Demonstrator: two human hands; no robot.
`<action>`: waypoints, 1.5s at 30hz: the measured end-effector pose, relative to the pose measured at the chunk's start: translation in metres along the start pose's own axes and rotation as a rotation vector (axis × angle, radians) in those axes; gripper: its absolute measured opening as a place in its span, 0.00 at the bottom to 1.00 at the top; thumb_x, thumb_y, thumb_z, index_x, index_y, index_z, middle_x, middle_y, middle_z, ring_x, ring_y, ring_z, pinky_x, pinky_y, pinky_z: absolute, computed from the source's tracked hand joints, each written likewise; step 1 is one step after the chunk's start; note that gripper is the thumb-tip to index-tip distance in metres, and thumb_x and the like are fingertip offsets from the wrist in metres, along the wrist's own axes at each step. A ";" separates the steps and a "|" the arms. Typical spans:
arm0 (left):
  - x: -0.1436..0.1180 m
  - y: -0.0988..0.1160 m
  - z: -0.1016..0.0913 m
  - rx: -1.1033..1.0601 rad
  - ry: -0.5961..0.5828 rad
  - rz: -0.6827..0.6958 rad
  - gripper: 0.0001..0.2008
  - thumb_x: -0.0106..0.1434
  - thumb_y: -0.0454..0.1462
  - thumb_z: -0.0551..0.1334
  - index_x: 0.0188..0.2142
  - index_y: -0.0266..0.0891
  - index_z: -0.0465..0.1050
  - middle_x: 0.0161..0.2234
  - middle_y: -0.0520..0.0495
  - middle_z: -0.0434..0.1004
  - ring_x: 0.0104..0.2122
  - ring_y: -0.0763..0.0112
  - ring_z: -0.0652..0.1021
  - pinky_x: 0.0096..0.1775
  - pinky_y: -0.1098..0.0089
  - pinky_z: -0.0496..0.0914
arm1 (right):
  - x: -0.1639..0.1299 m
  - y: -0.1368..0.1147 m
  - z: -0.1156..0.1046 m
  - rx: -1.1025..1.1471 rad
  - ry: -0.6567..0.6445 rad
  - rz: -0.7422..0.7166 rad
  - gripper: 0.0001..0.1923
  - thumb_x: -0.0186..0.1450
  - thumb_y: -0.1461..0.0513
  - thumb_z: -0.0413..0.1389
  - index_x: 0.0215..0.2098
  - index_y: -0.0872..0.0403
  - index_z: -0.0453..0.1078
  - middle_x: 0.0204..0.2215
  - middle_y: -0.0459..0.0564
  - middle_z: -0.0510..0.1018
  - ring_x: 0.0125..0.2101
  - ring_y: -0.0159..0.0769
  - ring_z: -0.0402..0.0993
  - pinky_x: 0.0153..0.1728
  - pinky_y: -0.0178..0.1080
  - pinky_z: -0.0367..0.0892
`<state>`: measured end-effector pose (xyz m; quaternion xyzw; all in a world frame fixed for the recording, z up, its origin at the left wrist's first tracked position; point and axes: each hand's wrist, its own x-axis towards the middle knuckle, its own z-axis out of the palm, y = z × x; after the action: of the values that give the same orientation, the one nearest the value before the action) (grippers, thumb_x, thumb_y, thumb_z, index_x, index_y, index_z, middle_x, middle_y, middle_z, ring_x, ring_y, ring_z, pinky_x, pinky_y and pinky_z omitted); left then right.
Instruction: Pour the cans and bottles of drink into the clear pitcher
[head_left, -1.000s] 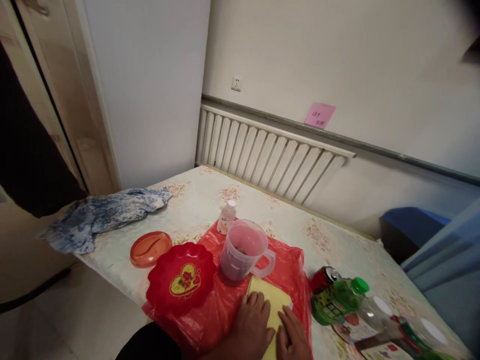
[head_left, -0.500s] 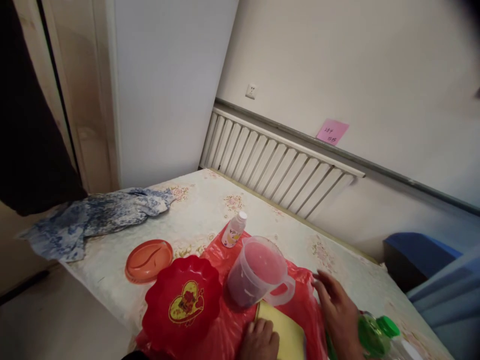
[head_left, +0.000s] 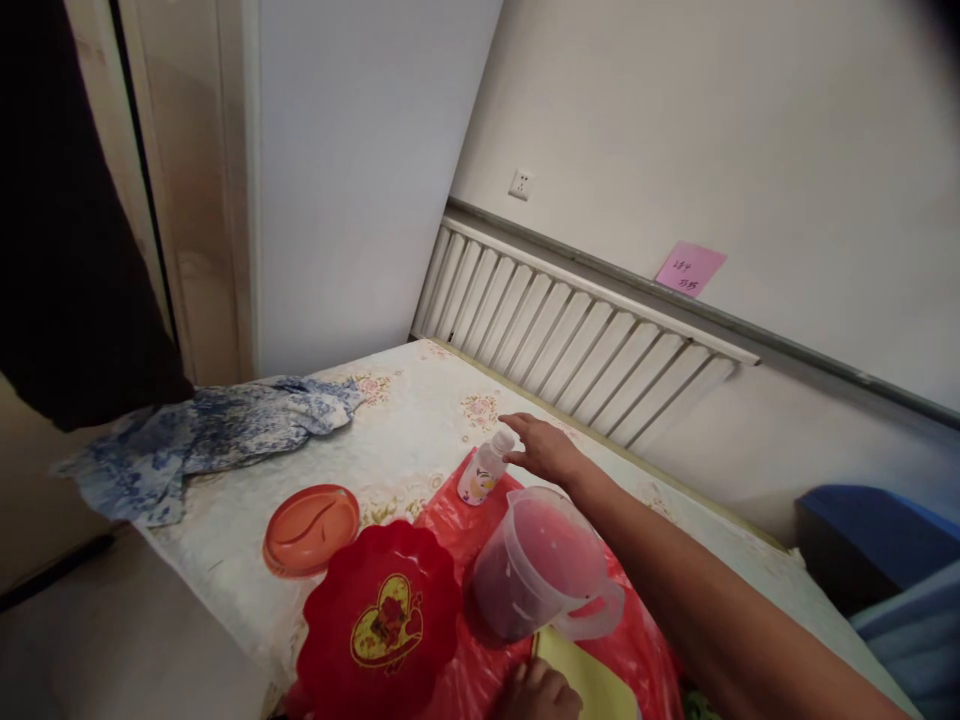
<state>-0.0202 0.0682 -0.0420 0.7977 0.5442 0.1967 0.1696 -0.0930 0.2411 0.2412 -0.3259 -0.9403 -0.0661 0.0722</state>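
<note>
My right hand (head_left: 546, 450) reaches across to the small clear bottle (head_left: 484, 472) with a white cap. Its thumb and fingers are apart beside the cap, and I cannot tell whether they touch it. At the bottom edge, my left hand (head_left: 538, 690) has its fingers bent together over the left side of a flat yellow item (head_left: 592, 680), perhaps a notebook; its thumb is hidden. Between the hands stands a translucent plastic jug (head_left: 517, 575), its handle pointing right. Left of it is a red scalloped dish (head_left: 379, 620) with a yellow heart print. Red plastic sheeting (head_left: 469, 545) lies underneath.
An orange divided plate (head_left: 311, 530) sits left of the dish on the flowered tablecloth (head_left: 420, 430). A blue-and-white cloth (head_left: 247, 430) lies over the far left corner. A radiator (head_left: 570, 320) runs along the wall, and a dark blue box-like object (head_left: 874, 540) stands at right.
My right hand has moved from the right edge of the red plastic up and left to the bottle's cap. My left hand stays on the yellow item. The view has shifted slightly.
</note>
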 end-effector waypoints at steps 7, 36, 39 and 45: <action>-0.003 0.003 0.001 -0.021 0.047 -0.009 0.14 0.58 0.47 0.62 0.36 0.40 0.75 0.36 0.44 0.79 0.40 0.56 0.75 0.40 0.60 0.67 | 0.021 -0.002 0.023 -0.049 -0.092 0.011 0.18 0.53 0.66 0.65 0.43 0.50 0.77 0.33 0.47 0.79 0.31 0.33 0.74 0.30 0.31 0.61; -0.046 0.046 -0.083 -0.793 0.004 -0.070 0.44 0.51 0.34 0.62 0.65 0.38 0.46 0.66 0.37 0.52 0.62 0.54 0.61 0.62 0.56 0.58 | -0.304 0.025 -0.118 0.168 -0.055 0.522 0.14 0.60 0.58 0.56 0.43 0.51 0.75 0.31 0.49 0.79 0.25 0.35 0.72 0.28 0.37 0.66; -0.049 0.049 -0.089 -0.802 -0.064 -0.039 0.48 0.49 0.34 0.65 0.66 0.39 0.43 0.68 0.39 0.47 0.66 0.52 0.53 0.64 0.55 0.51 | -0.314 0.004 -0.108 0.317 -0.147 0.517 0.13 0.61 0.61 0.55 0.44 0.49 0.75 0.32 0.47 0.78 0.27 0.35 0.72 0.29 0.37 0.66; -0.048 0.050 -0.102 -1.023 -0.158 0.123 0.48 0.44 0.38 0.71 0.63 0.46 0.53 0.61 0.45 0.63 0.58 0.52 0.66 0.59 0.56 0.61 | -0.298 -0.033 -0.099 0.412 -0.293 0.417 0.09 0.62 0.64 0.56 0.40 0.49 0.74 0.34 0.46 0.77 0.31 0.33 0.70 0.31 0.34 0.63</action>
<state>-0.0468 0.0117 0.0639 0.6558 0.3163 0.3864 0.5663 0.1275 0.0187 0.2819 -0.4959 -0.8474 0.1893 0.0125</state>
